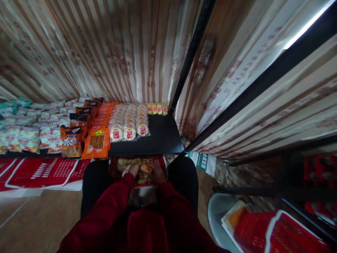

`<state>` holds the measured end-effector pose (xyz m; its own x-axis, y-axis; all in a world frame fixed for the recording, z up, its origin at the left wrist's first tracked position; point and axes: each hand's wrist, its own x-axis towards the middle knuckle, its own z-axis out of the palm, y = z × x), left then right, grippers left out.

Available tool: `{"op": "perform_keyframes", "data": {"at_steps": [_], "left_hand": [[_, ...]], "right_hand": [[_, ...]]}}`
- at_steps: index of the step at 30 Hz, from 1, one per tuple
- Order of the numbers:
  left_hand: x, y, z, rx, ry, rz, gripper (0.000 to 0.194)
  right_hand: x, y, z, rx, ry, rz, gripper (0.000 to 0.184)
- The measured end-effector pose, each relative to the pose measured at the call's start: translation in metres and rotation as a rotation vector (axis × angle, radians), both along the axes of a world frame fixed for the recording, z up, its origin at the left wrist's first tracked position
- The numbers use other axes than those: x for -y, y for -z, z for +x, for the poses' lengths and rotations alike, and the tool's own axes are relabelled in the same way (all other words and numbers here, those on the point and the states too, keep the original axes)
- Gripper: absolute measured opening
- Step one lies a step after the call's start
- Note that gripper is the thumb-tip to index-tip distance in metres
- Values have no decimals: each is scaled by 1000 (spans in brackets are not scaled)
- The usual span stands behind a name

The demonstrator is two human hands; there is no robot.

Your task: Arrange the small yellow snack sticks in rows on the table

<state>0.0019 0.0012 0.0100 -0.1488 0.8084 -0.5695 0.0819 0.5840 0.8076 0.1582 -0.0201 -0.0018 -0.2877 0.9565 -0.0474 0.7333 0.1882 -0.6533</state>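
Observation:
My left hand (134, 169) and my right hand (158, 173) are low between my knees, over an opened red box or bag (163, 165) holding several wrapped snacks. A small yellow wrapped cake (146, 168) with a red label sits between them. My right fingers are closed around its right side, and my left fingertips are bent by its left side. Just ahead, on the black shelf (164, 138), similar yellow wrapped cakes (157, 109) stand in a short row at the back. Left of these are rows of round white packaged cakes (129, 131).
Orange snack packets (96, 140), orange-and-black bags (71, 140) and white snack bags (28, 138) fill the shelf leftward. A black frame post (189, 59) rises at the shelf's right corner. A grey stool (218, 211) and a red bag (252, 232) are at lower right.

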Motion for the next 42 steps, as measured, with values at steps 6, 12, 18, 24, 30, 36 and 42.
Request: {"op": "perform_keyframes", "data": {"at_steps": [6, 12, 18, 24, 30, 36, 42], "left_hand": [[-1, -11, 7, 88, -7, -29, 27], [1, -6, 12, 208, 45, -83, 29], [9, -25, 18, 357, 44, -42, 20], [14, -41, 21, 399, 40, 13, 22], [12, -56, 26, 409, 87, 60, 25], [0, -72, 33, 365, 122, 94, 35], [-17, -79, 40, 335, 155, 166, 34]], "right_hand": [[6, -10, 1, -31, 44, -36, 36], [13, -25, 2, -2, 103, -23, 26], [16, -30, 3, 28, 132, 4, 19], [21, -46, 5, -13, 176, -32, 31], [24, -61, 10, -24, 222, -20, 34], [20, -71, 12, -25, 300, 57, 42], [7, -84, 14, -16, 388, 125, 42]]}}
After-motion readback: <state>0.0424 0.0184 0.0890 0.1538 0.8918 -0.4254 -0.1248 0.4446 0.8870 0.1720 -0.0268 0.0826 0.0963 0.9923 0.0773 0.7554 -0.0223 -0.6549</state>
